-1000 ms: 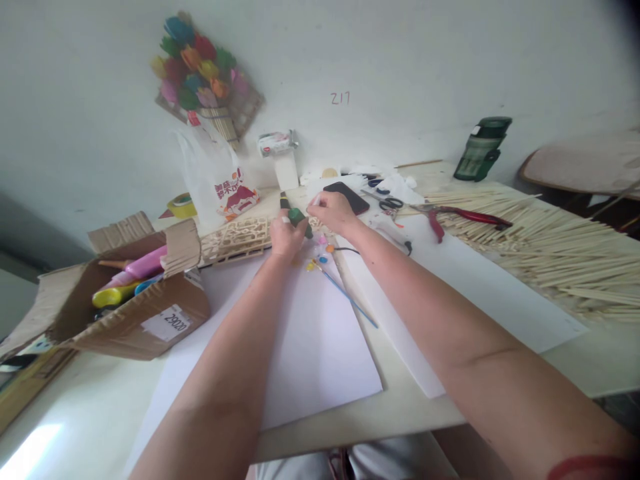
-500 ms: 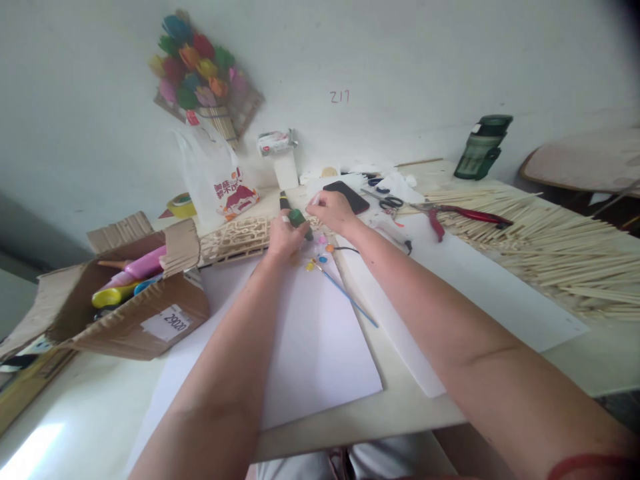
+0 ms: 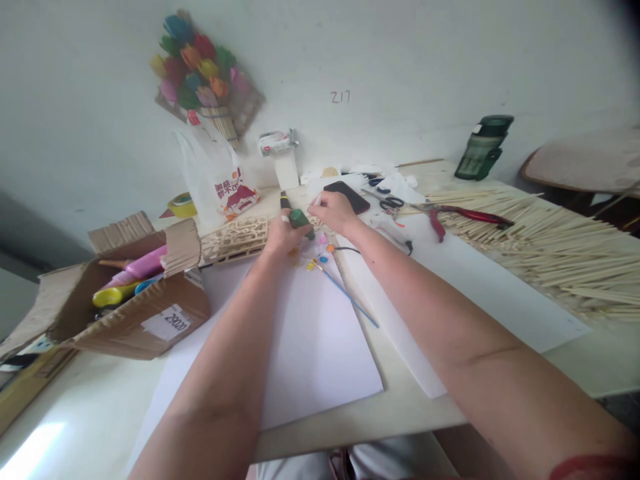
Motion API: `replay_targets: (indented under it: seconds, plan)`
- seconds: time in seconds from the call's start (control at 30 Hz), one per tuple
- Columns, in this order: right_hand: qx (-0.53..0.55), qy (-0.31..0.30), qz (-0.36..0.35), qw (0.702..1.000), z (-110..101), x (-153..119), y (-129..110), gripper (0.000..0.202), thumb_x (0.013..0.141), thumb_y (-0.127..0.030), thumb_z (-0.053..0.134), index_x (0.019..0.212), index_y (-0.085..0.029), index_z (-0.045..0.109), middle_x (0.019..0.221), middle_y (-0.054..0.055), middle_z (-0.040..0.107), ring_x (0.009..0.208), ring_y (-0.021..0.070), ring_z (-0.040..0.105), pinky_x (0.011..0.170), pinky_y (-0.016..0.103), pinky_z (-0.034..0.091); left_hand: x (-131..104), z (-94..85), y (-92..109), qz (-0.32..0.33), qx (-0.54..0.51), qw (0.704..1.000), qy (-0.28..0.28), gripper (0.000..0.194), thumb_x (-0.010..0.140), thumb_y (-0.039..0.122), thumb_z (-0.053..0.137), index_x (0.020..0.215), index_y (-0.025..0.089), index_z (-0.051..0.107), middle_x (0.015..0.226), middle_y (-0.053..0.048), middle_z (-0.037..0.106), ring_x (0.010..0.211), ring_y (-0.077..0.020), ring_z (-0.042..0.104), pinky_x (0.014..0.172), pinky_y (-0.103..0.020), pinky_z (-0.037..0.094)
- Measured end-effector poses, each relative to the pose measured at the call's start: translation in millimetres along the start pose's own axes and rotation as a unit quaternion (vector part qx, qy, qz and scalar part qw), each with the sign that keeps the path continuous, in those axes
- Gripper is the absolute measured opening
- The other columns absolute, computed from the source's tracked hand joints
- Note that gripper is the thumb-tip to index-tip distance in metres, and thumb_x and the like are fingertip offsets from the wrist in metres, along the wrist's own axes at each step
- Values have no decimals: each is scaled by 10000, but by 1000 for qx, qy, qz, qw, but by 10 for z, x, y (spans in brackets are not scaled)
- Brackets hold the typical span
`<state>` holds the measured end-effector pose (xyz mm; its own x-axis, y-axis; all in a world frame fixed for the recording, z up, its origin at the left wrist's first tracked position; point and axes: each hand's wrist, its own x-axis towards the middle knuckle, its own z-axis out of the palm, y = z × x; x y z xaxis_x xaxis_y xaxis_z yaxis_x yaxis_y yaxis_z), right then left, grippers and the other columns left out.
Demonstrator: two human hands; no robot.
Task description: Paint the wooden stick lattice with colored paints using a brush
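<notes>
My left hand (image 3: 284,235) is wrapped round a green bottle (image 3: 301,223), tilted above the far end of a white sheet (image 3: 320,347). Just right of it, my right hand (image 3: 334,211) pinches a small whitish item (image 3: 318,200), too small to make out. Below the hands lies a clear palette (image 3: 309,257) with spots of pink, orange, blue and yellow paint. A thin blue brush (image 3: 350,297) rests with its tip at the palette. Behind my left hand is a wooden lattice piece (image 3: 235,237).
An open cardboard box (image 3: 145,333) with paint bottles stands left, near a plastic bag (image 3: 215,180). A phone (image 3: 356,199), scissors (image 3: 393,202), red-handled pliers (image 3: 437,223) and many wooden sticks (image 3: 560,253) lie right. A green water bottle (image 3: 484,148) stands behind.
The green bottle and my left hand have shifted very slightly. My right hand keeps its pinch in nearly the same place.
</notes>
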<state>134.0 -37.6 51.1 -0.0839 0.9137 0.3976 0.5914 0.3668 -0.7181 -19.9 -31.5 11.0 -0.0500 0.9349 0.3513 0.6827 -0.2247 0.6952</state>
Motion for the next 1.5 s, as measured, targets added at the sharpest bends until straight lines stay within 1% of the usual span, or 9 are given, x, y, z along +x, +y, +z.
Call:
replay_targets:
  seconds: [0.1,0.17,0.23,0.37,0.57,0.77,1.0,1.23,1.5]
  plan:
    - [-4,0,-1,1000,5,1,2,128,737,-229,589,697,-152,683,764,22,688,771,149,619,724,246,434,-7,20,-31,-2,-52,999,-2,345,589,364,755,831,195,575,666,5,599,659,-182,581,627,-291,450]
    - [-7,1,-2,1000,9,5,7,130,737,-227,585,685,-152,678,750,22,685,769,151,619,725,249,433,-18,40,-47,7,-91,996,-7,305,610,381,744,781,187,583,645,4,598,622,-165,562,594,-277,440]
    - [-3,0,-4,1000,14,13,18,123,732,-225,586,680,-155,673,747,18,684,766,150,619,723,248,432,-30,58,-51,18,-104,994,-5,271,637,395,724,742,185,588,628,1,592,607,-159,550,573,-272,431]
    - [16,3,-7,1000,25,33,56,114,720,-229,585,668,-163,662,739,8,682,752,147,620,709,245,430,-33,75,-48,32,-85,996,11,262,667,421,702,720,189,593,613,-3,586,605,-167,553,559,-273,425]
    - [19,8,-14,1000,35,47,81,125,719,-243,575,679,-165,665,714,5,670,747,155,620,702,253,434,27,86,-97,37,-90,995,32,258,667,417,696,709,193,576,593,-5,575,566,-165,537,547,-283,412]
    - [14,7,-10,1000,34,45,72,120,714,-236,575,685,-164,667,726,5,674,761,156,624,712,253,438,25,94,-75,46,-48,996,55,247,655,389,718,674,207,553,556,4,540,539,-168,521,544,-293,399]
    - [12,7,-12,1000,27,34,57,116,719,-233,575,681,-168,663,728,5,677,764,154,627,725,256,443,14,107,-55,58,-34,996,58,230,679,365,706,657,206,542,547,4,533,548,-168,534,551,-292,400]
    - [14,2,-5,1000,24,36,54,119,720,-238,576,687,-172,670,747,8,685,775,154,628,739,255,451,-1,132,-48,52,-48,995,69,261,666,403,696,639,213,519,530,10,512,532,-157,509,529,-284,388]
    - [4,3,-11,1000,16,31,47,125,731,-233,575,696,-169,676,757,15,690,785,159,631,747,261,450,0,127,-53,45,-54,995,73,240,670,397,695,659,215,539,549,0,530,587,-184,560,576,-295,419]
